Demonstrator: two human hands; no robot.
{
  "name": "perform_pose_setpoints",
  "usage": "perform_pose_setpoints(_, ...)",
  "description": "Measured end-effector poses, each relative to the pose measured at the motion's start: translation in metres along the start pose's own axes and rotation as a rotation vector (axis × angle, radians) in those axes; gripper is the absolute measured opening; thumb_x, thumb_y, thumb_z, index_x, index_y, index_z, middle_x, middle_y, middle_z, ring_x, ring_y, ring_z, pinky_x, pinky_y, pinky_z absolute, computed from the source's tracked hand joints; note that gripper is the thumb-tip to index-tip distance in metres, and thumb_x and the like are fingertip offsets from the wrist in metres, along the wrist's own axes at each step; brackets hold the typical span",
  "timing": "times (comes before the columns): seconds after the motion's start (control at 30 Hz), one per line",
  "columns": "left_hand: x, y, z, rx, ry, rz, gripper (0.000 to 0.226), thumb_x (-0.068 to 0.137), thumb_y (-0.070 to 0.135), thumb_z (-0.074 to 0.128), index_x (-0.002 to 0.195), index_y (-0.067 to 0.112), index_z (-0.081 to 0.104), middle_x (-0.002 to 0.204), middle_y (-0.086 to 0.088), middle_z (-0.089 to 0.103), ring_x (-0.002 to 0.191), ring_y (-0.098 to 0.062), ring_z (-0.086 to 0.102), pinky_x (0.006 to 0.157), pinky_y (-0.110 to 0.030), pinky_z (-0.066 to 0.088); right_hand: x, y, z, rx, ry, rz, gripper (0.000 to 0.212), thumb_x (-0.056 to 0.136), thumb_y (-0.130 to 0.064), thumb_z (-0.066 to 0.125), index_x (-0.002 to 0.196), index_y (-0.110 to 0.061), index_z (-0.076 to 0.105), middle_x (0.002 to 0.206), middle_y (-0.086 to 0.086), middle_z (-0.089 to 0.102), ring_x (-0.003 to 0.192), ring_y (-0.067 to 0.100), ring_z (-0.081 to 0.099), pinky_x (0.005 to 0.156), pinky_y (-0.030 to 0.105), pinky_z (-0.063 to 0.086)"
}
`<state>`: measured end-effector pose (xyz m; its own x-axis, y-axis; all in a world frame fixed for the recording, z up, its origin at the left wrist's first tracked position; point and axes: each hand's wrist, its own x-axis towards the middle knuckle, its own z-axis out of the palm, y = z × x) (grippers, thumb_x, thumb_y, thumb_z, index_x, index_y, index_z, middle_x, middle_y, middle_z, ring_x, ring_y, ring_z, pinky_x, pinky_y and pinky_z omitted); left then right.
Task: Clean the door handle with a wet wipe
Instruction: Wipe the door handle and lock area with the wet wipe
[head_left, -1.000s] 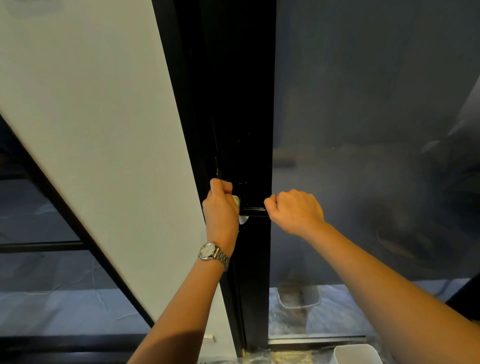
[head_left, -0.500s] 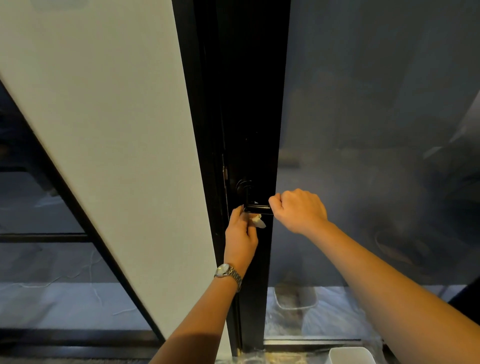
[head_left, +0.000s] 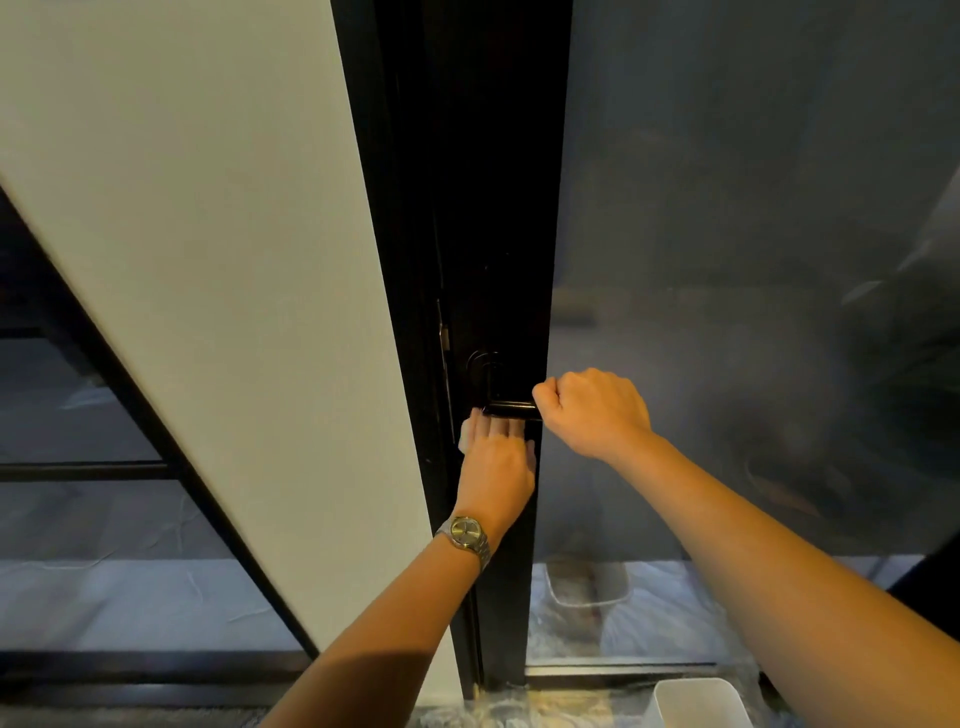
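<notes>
A black lever door handle (head_left: 508, 408) sticks out from the black door frame (head_left: 493, 208). My right hand (head_left: 592, 410) is closed around the handle's right end. My left hand (head_left: 496, 460), with a metal watch on its wrist, sits just below the handle with its fingers pointing up against the underside. It holds a white wet wipe (head_left: 466, 434), of which only a small edge shows at the left of the fingers. The fingertips are blurred.
A white wall panel (head_left: 208, 260) stands left of the frame, and a dark glass pane (head_left: 727, 260) fills the right. A white bin (head_left: 698, 704) sits on the floor at the bottom right. Another pale container (head_left: 587, 582) shows through the glass.
My left hand dropped from the top left of the handle to below it, and now presses the wipe up against its underside. My right hand stayed on the handle's end.
</notes>
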<state>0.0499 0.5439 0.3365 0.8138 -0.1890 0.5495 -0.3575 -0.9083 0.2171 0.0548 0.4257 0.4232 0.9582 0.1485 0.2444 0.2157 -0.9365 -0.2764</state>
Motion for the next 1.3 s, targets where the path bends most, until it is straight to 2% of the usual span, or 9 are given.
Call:
perform_pose_setpoints(0.13,0.012,0.000,-0.018,0.036,-0.239,0.131,0.022,0.078,0.013,0.064,0.096,0.000,0.063,0.085,-0.014,0.068,0.082,-0.029,0.064,0.076,-0.035,0.051,-0.001,0.000,-0.001,0.012,-0.009,-0.009,0.053,0.096,-0.028,0.032,0.046,-0.009,0.032,0.045,0.004,0.033,0.043,0.019,0.029,0.044,0.031,0.023)
perform_pose_setpoints(0.23,0.011,-0.010,-0.016,-0.079,-0.097,0.047,0.015,0.085,0.007,0.053,0.089,-0.002,0.065,0.083,-0.018,0.067,0.074,-0.032,0.063,0.073,-0.033,0.052,0.000,-0.001,-0.002,-0.001,-0.012,-0.010,0.054,0.096,-0.028,0.031,0.046,-0.009,0.032,0.045,0.004,0.033,0.043,0.019,0.029,0.044,0.031,0.023)
perform_pose_setpoints(0.5,-0.001,-0.018,-0.009,-0.286,-0.026,-0.279,0.035,0.088,0.017,0.055,0.122,0.008,0.048,0.117,-0.006,0.050,0.102,-0.016,0.052,0.078,-0.008,0.037,0.001,0.001,0.001,-0.003,0.000,-0.022,0.054,0.095,-0.028,0.031,0.045,-0.009,0.031,0.044,0.003,0.033,0.043,0.020,0.030,0.045,0.031,0.025)
perform_pose_setpoints(0.63,0.012,-0.001,-0.020,-0.087,-0.294,-0.031,0.025,0.090,0.011,0.048,0.111,0.002,0.057,0.111,-0.016,0.060,0.098,-0.030,0.059,0.084,-0.032,0.046,0.002,0.002,0.002,0.008,0.009,-0.012,0.053,0.095,-0.028,0.031,0.046,-0.009,0.033,0.045,0.004,0.035,0.044,0.021,0.032,0.045,0.031,0.025)
perform_pose_setpoints(0.73,0.017,0.005,-0.025,0.208,-0.362,0.250,0.034,0.068,0.026,0.072,0.098,0.010,0.068,0.086,-0.004,0.070,0.076,-0.015,0.065,0.074,-0.028,0.050,0.001,0.002,0.002,0.022,0.016,-0.025,0.051,0.095,-0.028,0.032,0.049,-0.007,0.040,0.049,0.006,0.041,0.049,0.024,0.039,0.046,0.032,0.027)
perform_pose_setpoints(0.87,0.007,0.004,-0.006,0.162,-0.478,0.327,0.047,0.084,-0.005,0.046,0.130,0.001,0.039,0.122,-0.018,0.052,0.102,-0.031,0.056,0.088,-0.033,0.042,0.000,0.002,0.003,0.021,0.011,-0.040,0.052,0.095,-0.028,0.033,0.048,-0.007,0.038,0.047,0.005,0.039,0.046,0.022,0.036,0.046,0.031,0.026)
perform_pose_setpoints(1.0,-0.011,-0.009,-0.007,-0.063,-0.399,0.186,0.039,0.087,-0.002,0.048,0.125,0.005,0.041,0.128,-0.015,0.043,0.079,-0.031,0.061,0.057,-0.025,0.042,0.001,0.002,0.001,0.014,0.003,-0.039,0.053,0.095,-0.027,0.033,0.045,-0.009,0.032,0.044,0.004,0.033,0.042,0.020,0.028,0.043,0.030,0.021)
perform_pose_setpoints(1.17,-0.024,-0.029,-0.023,-0.202,-0.151,-0.035,0.010,0.090,0.009,0.052,0.095,0.002,0.056,0.102,-0.013,0.056,0.067,-0.025,0.059,0.058,-0.022,0.047,0.002,0.003,0.001,0.015,-0.022,-0.038,0.054,0.096,-0.027,0.031,0.045,-0.010,0.027,0.043,0.003,0.028,0.041,0.019,0.024,0.044,0.030,0.020)
perform_pose_setpoints(1.3,-0.014,-0.040,-0.036,-0.246,-0.010,-0.151,0.019,0.093,0.010,0.049,0.105,0.000,0.060,0.108,-0.012,0.057,0.082,-0.023,0.060,0.070,-0.015,0.043,0.002,0.002,0.000,0.024,-0.032,-0.035,0.053,0.096,-0.027,0.031,0.045,-0.011,0.027,0.043,0.002,0.028,0.042,0.019,0.024,0.043,0.030,0.020)
